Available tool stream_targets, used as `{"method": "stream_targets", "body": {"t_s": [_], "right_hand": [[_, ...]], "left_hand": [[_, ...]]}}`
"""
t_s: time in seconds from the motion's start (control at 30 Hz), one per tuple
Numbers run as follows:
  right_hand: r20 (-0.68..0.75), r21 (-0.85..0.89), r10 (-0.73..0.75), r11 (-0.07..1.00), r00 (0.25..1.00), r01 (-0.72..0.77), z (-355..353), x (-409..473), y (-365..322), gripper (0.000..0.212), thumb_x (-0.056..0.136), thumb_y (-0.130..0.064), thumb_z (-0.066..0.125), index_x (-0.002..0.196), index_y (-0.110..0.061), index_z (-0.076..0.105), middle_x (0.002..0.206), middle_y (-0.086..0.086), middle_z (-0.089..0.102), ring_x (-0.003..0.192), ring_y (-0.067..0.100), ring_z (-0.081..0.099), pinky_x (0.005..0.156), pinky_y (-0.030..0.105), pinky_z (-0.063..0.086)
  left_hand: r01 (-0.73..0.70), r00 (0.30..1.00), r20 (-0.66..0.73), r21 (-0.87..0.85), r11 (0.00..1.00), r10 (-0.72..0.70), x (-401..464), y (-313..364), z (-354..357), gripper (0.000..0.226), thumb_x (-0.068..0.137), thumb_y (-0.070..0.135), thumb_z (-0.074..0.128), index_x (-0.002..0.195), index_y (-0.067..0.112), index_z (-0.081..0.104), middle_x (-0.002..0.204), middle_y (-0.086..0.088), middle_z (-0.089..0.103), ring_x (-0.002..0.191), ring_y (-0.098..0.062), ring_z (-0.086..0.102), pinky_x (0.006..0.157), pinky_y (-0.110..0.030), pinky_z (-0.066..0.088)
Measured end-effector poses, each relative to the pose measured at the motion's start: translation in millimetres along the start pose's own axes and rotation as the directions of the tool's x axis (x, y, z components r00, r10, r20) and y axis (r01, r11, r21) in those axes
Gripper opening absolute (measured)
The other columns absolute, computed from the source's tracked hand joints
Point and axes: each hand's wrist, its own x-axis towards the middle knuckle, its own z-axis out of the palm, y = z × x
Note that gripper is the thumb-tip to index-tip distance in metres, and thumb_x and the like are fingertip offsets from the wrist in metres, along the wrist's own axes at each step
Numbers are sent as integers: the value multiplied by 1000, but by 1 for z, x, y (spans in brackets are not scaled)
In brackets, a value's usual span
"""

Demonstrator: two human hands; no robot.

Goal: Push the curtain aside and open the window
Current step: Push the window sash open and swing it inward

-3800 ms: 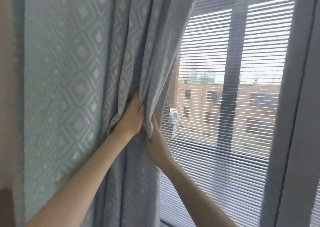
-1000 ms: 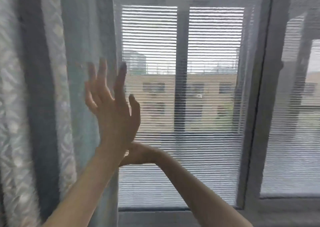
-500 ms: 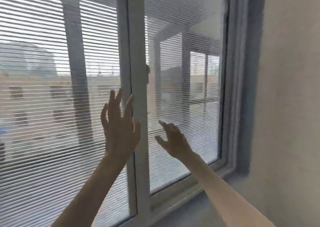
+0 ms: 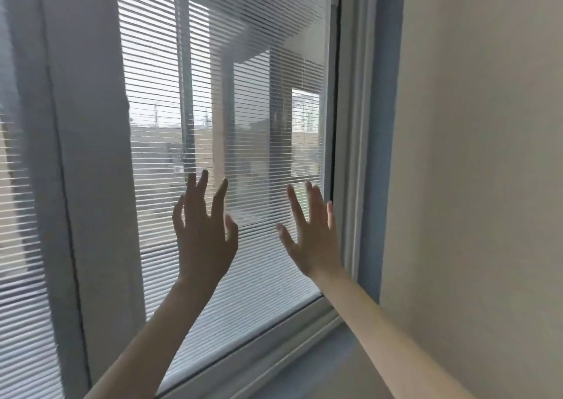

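Note:
The right window pane fills the middle of the view, with thin horizontal blinds behind the glass. Its white frame post stands at the left and the right frame edge meets the wall. My left hand is raised in front of the glass with fingers spread, holding nothing. My right hand is raised the same way near the pane's right edge, fingers apart. Whether either palm touches the glass I cannot tell. The curtain is out of view.
A plain beige wall takes up the right side. A grey sill runs below the frame. A second blind-covered pane lies left of the post. Buildings show outside.
The view swung right, away from the curtain that both hands held earlier. Both hands shifted from the centre post onto the right pane, the right one rising with fingers spread.

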Motion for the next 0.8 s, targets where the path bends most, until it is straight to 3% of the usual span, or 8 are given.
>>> {"method": "stream_targets", "body": {"t_s": [0.4,0.6,0.8], "right_hand": [[-36,101,-77,992,996,80,104,84,91,64,105,-44,34,158,-29,2,169,5,-5,156,19,-6,124,55,10],[-55,199,-123,971,991,132,161,119,137,60,106,-40,31,158,-28,5,170,3,1,157,18,0,123,55,15],[-193,228,-269,923,943,310,222,152,184,56,106,-36,30,159,-22,21,169,4,12,156,18,8,126,51,11]], "left_hand": [[29,999,-33,174,984,-23,27,11,166,61,95,26,47,154,11,38,167,-20,19,156,-35,15,123,-57,23],[39,996,-88,283,958,-15,31,18,225,65,94,25,56,154,13,38,166,-19,23,156,-35,17,127,-50,8],[123,980,-194,402,907,-47,34,25,273,61,99,25,42,158,16,30,168,-16,20,158,-31,13,128,-51,9]]}}
